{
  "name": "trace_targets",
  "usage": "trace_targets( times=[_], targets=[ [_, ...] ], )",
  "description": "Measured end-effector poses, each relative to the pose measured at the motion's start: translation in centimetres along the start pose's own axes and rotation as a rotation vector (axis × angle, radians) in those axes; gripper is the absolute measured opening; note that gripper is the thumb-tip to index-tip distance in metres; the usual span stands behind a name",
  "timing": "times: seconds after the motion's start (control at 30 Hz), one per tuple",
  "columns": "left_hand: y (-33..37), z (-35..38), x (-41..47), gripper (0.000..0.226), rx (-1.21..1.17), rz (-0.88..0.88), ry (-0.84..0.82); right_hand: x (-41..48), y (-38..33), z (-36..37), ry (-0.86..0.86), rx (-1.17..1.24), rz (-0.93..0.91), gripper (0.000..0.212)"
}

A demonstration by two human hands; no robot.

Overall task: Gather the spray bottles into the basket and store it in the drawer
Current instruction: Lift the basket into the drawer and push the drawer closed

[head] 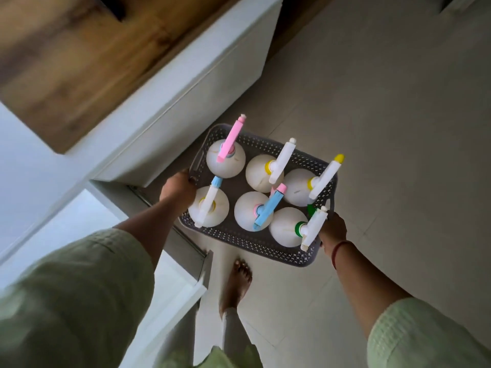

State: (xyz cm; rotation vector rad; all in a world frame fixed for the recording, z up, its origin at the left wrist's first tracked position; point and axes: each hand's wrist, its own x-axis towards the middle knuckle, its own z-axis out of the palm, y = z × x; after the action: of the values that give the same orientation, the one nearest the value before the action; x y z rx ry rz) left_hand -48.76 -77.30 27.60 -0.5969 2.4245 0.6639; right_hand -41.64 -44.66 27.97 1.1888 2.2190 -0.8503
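Observation:
A grey perforated plastic basket point(247, 244) hangs in the air above the floor, carried between both hands. Several white round spray bottles stand upright in it, among them one with a pink sprayer point(225, 158), one with a blue sprayer point(256, 215) and one with a green collar point(288, 227). My left hand point(178, 191) grips the basket's left end. My right hand point(332, 229) grips its right end, partly hidden behind the rim. An open white drawer point(183, 285) sticks out at lower left, just left of the basket.
A white cabinet front point(186, 102) under a wooden countertop point(79, 62) runs along the upper left. Pale tiled floor point(385, 128) spreads to the right. My bare foot point(237, 282) stands on the floor below the basket, beside the drawer's corner.

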Motion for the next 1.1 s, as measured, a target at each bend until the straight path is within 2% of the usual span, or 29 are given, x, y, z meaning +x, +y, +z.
trace_targets(
  times=[0.23,0.47,0.67,0.93,1.1],
  targets=[
    [-1.5,-3.9,-5.3,0.031,-0.107,-0.1,0.07,-3.9,-3.3,-3.3,-0.051,-0.105,-0.096,0.029],
    [-5.5,-6.7,-10.4,0.027,-0.239,-0.228,0.105,-7.4,-8.1,-4.2,-0.106,-0.36,-0.244,0.026],
    [-8.5,-10.1,-15.2,0.03,-0.42,-0.342,0.166,-12.5,-14.1,-4.9,-0.133,-0.35,-0.349,0.027],
    [-14.6,-14.1,-20.5,0.027,-0.603,-0.505,0.214,-19.4,-18.4,-0.5,-0.17,-0.362,-0.4,0.026],
    [-21.8,-15.6,-23.4,0.032,-0.686,-0.581,0.235,-24.9,-19.1,4.7,-0.2,-0.385,-0.419,0.025]
  ],
)
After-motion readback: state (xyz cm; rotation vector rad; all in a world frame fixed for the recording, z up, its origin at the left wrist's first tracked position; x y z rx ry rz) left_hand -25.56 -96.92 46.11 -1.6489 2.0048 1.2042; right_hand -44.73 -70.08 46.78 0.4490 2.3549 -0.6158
